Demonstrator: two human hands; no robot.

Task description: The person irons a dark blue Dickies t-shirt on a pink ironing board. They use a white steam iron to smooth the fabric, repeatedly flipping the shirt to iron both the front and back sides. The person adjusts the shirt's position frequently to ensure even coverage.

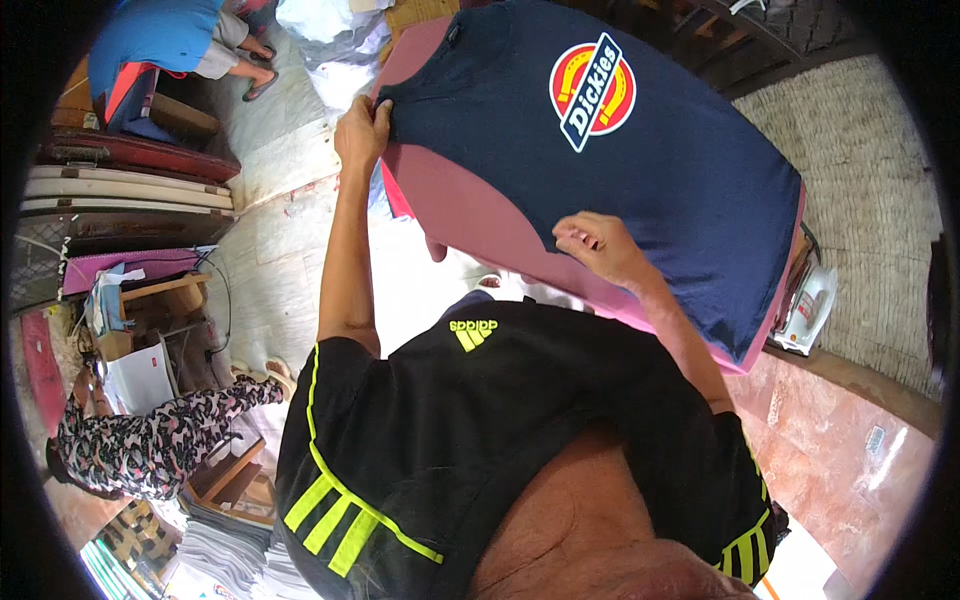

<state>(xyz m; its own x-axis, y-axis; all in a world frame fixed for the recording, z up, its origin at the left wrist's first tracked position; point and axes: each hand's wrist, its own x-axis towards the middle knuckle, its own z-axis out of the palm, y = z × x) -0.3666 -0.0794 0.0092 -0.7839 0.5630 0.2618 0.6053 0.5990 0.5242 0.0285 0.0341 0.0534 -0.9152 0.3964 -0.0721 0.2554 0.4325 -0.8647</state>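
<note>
Far left of the left hand, low down: a person in pink-patterned leggings (150, 440), beside stacks of white printed sheets (225, 550) and a wooden shelf unit (160, 300) with a cardboard box. Up and left of the left hand: another person in a blue top (150, 35), sandalled feet on the floor. Left hand (362, 130): arm stretched out, fingers curled shut, pinching the edge of the navy t-shirt (640, 170) at its left side, near the collar end. T-shirt lies flat and spread over a dusty-pink padded counter (470, 215), spanning from the left hand past the right hand and out to the counter's right end; round red-and-yellow logo faces up, above and between the hands. Right hand (595, 245): fingers bent in, gripping the shirt's near edge, thumb on top of the fabric. Hands well apart along that edge. Right of the right hand, past the counter's end: a white clothes iron (812, 308) resting on its side. Further right: woven mat (860, 200) on the wall side and a reddish tiled floor (830, 450) below it.
</note>
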